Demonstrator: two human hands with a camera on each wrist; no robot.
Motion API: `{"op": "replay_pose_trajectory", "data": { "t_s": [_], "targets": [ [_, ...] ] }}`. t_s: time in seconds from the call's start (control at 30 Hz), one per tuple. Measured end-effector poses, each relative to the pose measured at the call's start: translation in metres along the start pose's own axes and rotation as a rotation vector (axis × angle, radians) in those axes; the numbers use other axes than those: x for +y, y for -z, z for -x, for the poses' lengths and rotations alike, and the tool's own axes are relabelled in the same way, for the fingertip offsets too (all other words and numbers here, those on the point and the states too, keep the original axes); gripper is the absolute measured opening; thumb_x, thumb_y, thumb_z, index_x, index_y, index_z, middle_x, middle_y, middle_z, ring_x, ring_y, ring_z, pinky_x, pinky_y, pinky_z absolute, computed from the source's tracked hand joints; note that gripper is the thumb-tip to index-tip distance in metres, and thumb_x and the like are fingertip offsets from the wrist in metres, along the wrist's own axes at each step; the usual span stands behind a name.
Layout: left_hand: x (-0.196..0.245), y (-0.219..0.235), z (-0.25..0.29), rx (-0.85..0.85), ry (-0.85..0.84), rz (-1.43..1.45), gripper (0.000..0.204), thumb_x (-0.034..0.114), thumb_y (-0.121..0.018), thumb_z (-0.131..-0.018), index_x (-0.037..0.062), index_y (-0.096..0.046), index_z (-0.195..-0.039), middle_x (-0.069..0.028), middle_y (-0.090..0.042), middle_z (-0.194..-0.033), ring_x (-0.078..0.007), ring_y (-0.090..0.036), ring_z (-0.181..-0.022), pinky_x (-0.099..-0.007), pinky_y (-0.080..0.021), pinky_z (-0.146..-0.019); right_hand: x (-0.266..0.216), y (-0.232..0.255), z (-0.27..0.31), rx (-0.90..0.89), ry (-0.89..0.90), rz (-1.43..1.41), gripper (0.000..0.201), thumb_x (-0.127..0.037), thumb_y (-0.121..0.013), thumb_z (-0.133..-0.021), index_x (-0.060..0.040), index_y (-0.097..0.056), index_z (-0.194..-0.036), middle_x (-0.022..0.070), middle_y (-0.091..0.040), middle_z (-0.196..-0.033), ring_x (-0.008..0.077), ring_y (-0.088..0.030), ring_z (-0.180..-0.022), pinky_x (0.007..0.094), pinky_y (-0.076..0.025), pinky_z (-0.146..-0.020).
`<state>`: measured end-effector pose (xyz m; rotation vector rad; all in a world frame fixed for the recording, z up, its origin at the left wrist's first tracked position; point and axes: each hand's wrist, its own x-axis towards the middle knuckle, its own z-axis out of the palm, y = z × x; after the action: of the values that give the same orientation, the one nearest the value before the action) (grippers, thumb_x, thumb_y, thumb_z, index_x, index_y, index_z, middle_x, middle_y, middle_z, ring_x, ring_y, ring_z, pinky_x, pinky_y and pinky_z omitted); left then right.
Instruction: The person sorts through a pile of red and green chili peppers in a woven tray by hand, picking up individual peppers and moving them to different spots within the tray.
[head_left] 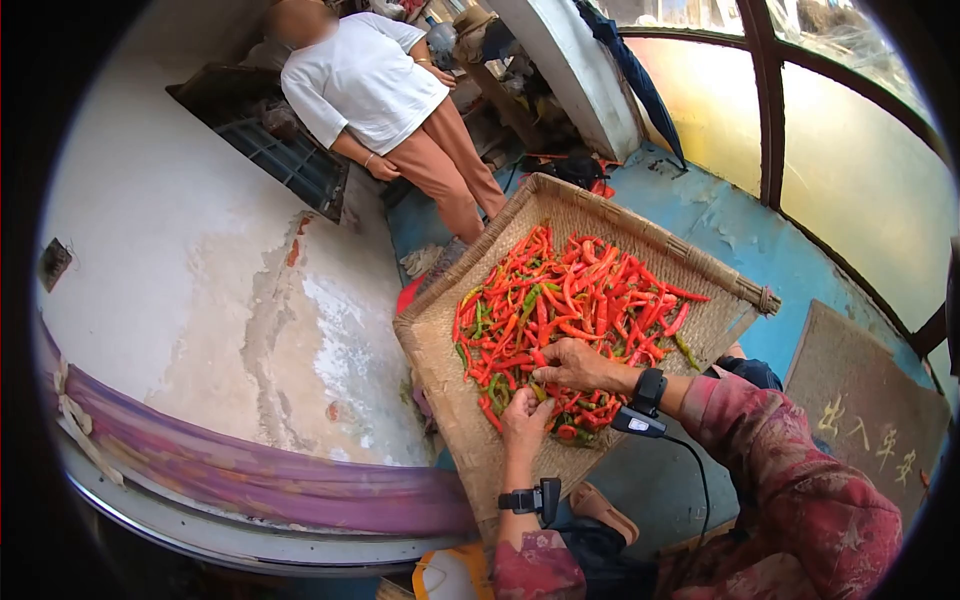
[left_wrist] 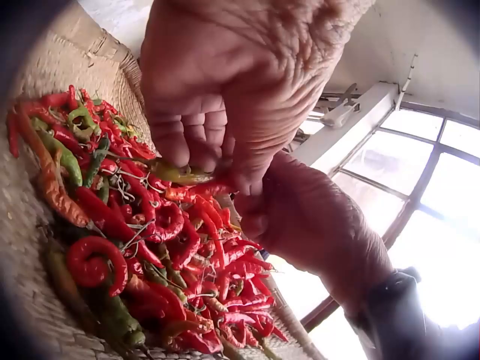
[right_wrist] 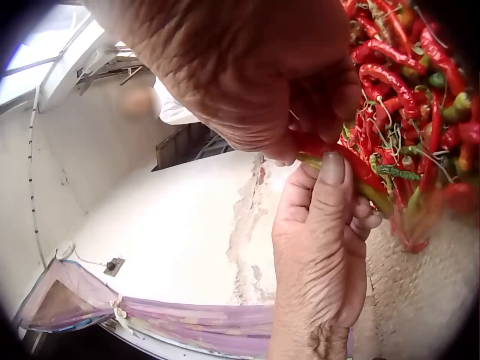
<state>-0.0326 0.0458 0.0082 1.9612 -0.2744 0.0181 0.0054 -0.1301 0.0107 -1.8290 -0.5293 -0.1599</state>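
Note:
Red and green chili peppers [head_left: 600, 290] lie heaped in a shallow woven tray [head_left: 432, 335]. My left hand [head_left: 524, 428] pinches a yellow-green chili pepper [left_wrist: 178, 175] between thumb and fingers, over the near side of the heap. Just beside it, my right hand [head_left: 580, 366] has its thumb and fingertips curled on a red chili pepper [right_wrist: 360, 166], whose body lies along the left thumb in the right wrist view. Both hands meet at the fingertips. The right palm side is partly hidden. Thin stems and curled peppers show close below in the left wrist view.
Another person [head_left: 365, 80] stands beyond the tray near the wall. To the right are framed windows [head_left: 860, 170] and a mat [head_left: 865, 395] on the blue floor. A purple cloth [head_left: 260, 460] hangs along the left. A dark umbrella [head_left: 640, 85] leans by a pillar.

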Motion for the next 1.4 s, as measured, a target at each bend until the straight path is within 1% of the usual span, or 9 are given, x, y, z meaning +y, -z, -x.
{"op": "replay_pose_trajectory", "data": {
  "t_s": [0.13, 0.23, 0.3, 0.37, 0.43, 0.63, 0.8, 1.0, 1.4],
  "targets": [
    [-0.004, 0.01, -0.01, 0.112, 0.156, 0.074, 0.012, 0.011, -0.06, -0.084, 0.0025, -0.053, -0.087, -0.0013, -0.056, -0.069, -0.0069, -0.052, -0.059, -0.0215, -0.044, -0.052, -0.012, 0.035, -0.01, 0.019, -0.279, -0.354, 0.034, -0.031, -0.062, -0.086, 0.003, -0.055, -0.084, 0.0062, -0.058, -0.068, 0.0123, -0.055, -0.062, 0.0307, -0.047, -0.054],
    [0.014, 0.006, -0.016, 0.268, 0.229, 0.323, 0.014, 0.018, -0.056, -0.089, 0.0051, -0.052, -0.084, -0.0001, -0.053, -0.066, -0.0054, -0.047, -0.054, -0.0204, -0.04, -0.048, -0.015, 0.043, -0.013, 0.428, -0.322, -0.799, 0.047, -0.035, -0.06, -0.086, 0.0068, -0.053, -0.106, 0.0103, -0.06, -0.087, 0.0152, -0.059, -0.077, 0.029, -0.051, -0.064],
    [0.016, -0.002, -0.022, 0.283, 0.21, 0.461, 0.018, 0.023, -0.054, -0.091, 0.0069, -0.052, -0.084, 0.0007, -0.051, -0.067, -0.006, -0.048, -0.055, -0.0207, -0.041, -0.049, -0.005, 0.037, -0.006, 0.166, -0.368, -0.376, 0.065, -0.038, -0.06, -0.086, 0.0095, -0.04, -0.125, 0.0174, -0.058, -0.104, 0.0202, -0.059, -0.087, 0.0313, -0.05, -0.07],
    [0.017, -0.008, -0.028, 0.175, 0.209, 0.649, 0.019, 0.027, -0.055, -0.09, 0.008, -0.053, -0.088, 0.0009, -0.052, -0.071, -0.0069, -0.048, -0.059, -0.0219, -0.041, -0.052, 0.009, 0.014, -0.001, -0.055, 0.077, -0.015, 0.051, -0.037, -0.061, -0.084, 0.0064, -0.054, -0.109, 0.0145, -0.063, -0.081, 0.024, -0.058, -0.067, 0.0361, -0.047, -0.061],
    [0.02, -0.013, -0.032, 0.124, 0.205, 0.747, 0.02, 0.028, -0.055, -0.09, 0.0086, -0.053, -0.09, 0.001, -0.053, -0.073, -0.0073, -0.048, -0.06, -0.0224, -0.042, -0.053, -0.008, 0.006, 0.005, -0.198, 0.003, -0.098, 0.038, -0.032, -0.061, -0.084, 0.0032, -0.059, -0.096, 0.0147, -0.06, -0.072, 0.0254, -0.056, -0.063, 0.0376, -0.045, -0.059],
    [0.021, -0.02, -0.033, 0.32, 0.245, 0.241, 0.025, 0.026, -0.055, -0.089, 0.0041, -0.058, -0.102, -0.0022, -0.056, -0.08, -0.0098, -0.051, -0.066, -0.0237, -0.044, -0.059, -0.008, 0.035, -0.002, 0.067, 0.086, 0.1, 0.023, -0.018, -0.06, -0.079, 0.0034, -0.056, -0.073, 0.0187, -0.054, -0.063, 0.0286, -0.054, -0.057, 0.0402, -0.042, -0.054],
    [0.003, -0.035, -0.036, 0.349, 0.006, -0.37, 0.028, 0.022, -0.06, -0.084, 0.0009, -0.057, -0.101, -0.01, -0.058, -0.095, -0.0219, -0.055, -0.078, -0.0348, -0.046, -0.069, -0.01, 0.073, -0.013, 0.374, -0.011, 0.068, 0.032, -0.019, -0.057, -0.084, 0.0081, -0.054, -0.101, 0.0139, -0.057, -0.067, 0.0193, -0.056, -0.061, 0.0339, -0.045, -0.055],
    [0.031, -0.107, -0.028, -0.206, -0.649, -0.655, 0.036, 0.016, -0.069, -0.068, 0.0057, -0.056, -0.1, -0.0102, -0.055, -0.101, -0.031, -0.05, -0.096, -0.0401, -0.042, -0.083, -0.018, 0.096, -0.013, 0.32, -0.07, -0.138, 0.026, -0.017, -0.056, -0.086, 0.0055, -0.061, -0.099, 0.006, -0.061, -0.072, 0.0098, -0.055, -0.064, 0.0268, -0.046, -0.057],
    [-0.015, -0.115, -0.028, -0.07, -0.557, -1.254, 0.023, 0.016, -0.056, -0.077, 0.0182, -0.057, -0.1, -0.0049, -0.054, -0.107, -0.0256, -0.046, -0.106, -0.0462, -0.035, -0.085, -0.024, 0.114, 0.001, 0.263, -0.123, -0.109, 0.024, -0.018, -0.055, -0.088, 0.0027, -0.061, -0.099, 0.0023, -0.061, -0.077, 0.0077, -0.055, -0.067, 0.0227, -0.045, -0.058]
  ]
}}
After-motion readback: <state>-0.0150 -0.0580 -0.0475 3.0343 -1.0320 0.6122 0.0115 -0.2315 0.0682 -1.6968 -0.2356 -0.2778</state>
